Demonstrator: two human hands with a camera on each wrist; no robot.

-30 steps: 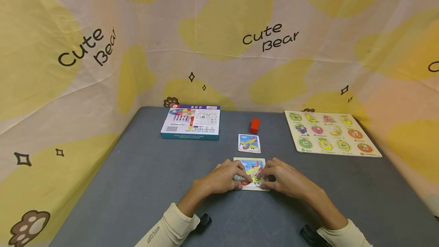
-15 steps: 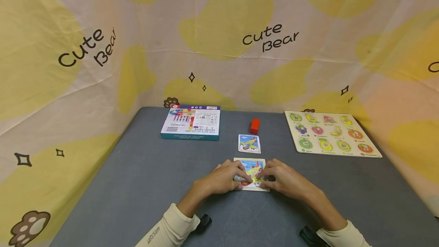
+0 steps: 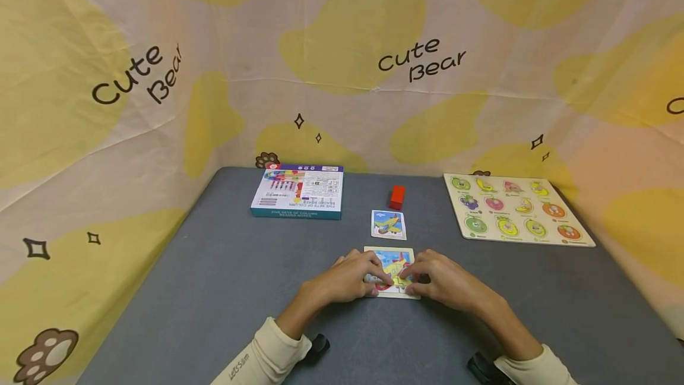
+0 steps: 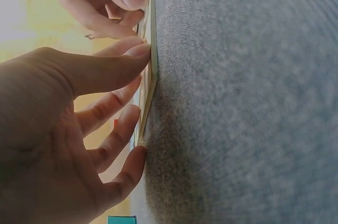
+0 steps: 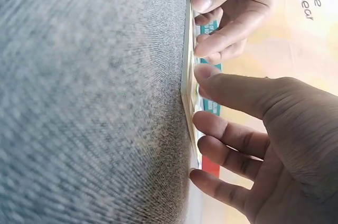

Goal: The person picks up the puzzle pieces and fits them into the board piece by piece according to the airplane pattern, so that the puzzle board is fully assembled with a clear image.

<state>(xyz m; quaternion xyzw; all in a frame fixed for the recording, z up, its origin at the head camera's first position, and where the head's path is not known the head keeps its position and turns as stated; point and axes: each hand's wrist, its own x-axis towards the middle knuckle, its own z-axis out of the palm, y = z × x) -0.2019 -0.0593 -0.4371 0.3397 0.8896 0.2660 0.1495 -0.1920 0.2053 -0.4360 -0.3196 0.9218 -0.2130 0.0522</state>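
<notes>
A small jigsaw puzzle [image 3: 383,255] with an airplane picture lies in its pale-framed tray on the grey table in the head view. My left hand [image 3: 352,275] rests on its left side, index fingertip on the pieces and thumb at the near frame. From the right, my right hand [image 3: 442,276] holds a yellow puzzle piece [image 3: 404,283] between thumb and index finger at the lower right of the picture. Both wrist views show the tray edge [image 4: 150,89] flat on the table, with fingertips along it. A matching airplane card [image 3: 388,225] lies just beyond the tray.
Behind the card stands a red block [image 3: 397,197]. At the back left lies a white and teal box [image 3: 297,192]. A fruit puzzle board [image 3: 517,210] lies at the back right. A patterned cloth [image 3: 342,64] hangs behind the table.
The white gap near the lower-right puzzle piece has narrowed, and the piece now sits closer into the picture. Both hands stay almost in place.
</notes>
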